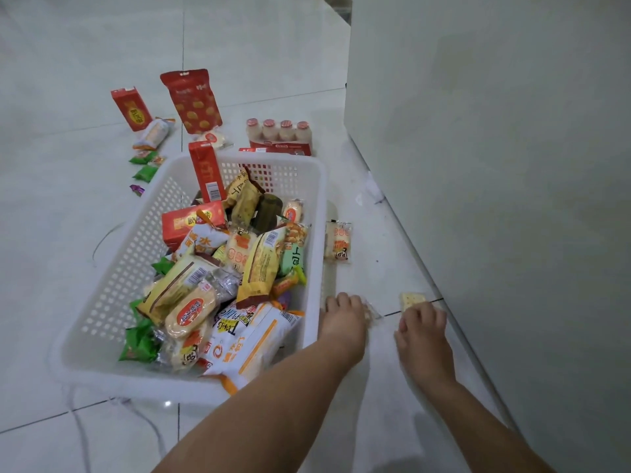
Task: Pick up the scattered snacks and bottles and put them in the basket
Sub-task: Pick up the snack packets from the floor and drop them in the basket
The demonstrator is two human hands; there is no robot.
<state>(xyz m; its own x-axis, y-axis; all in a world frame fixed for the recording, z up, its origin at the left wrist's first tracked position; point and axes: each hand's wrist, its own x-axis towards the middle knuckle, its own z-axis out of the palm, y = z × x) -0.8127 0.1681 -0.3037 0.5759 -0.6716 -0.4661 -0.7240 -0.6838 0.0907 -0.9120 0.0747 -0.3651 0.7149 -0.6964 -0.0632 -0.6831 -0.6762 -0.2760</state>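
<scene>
A white perforated basket [309, 254] sits on the tiled floor, heaped with several snack packets. My left hand [343, 317] is just right of the basket's near corner, its fingers curled round a small clear-wrapped cracker packet [371, 314]. My right hand [423, 324] reaches to a second cracker packet [411, 299] near the wall, fingertips curled onto its near edge. A rice-cracker packet [338, 241] lies on the floor beside the basket's right wall. Behind the basket stand a four-pack of small bottles [278, 131], a red pouch [193, 101] and a red carton [130, 108].
A white wall or cabinet [495, 165] rises close on the right, leaving a narrow strip of floor. Small green and purple packets [145, 172] and a wrapped cake [153, 133] lie left of the basket's far end. A thin white cable [146, 421] trails under the basket's near edge.
</scene>
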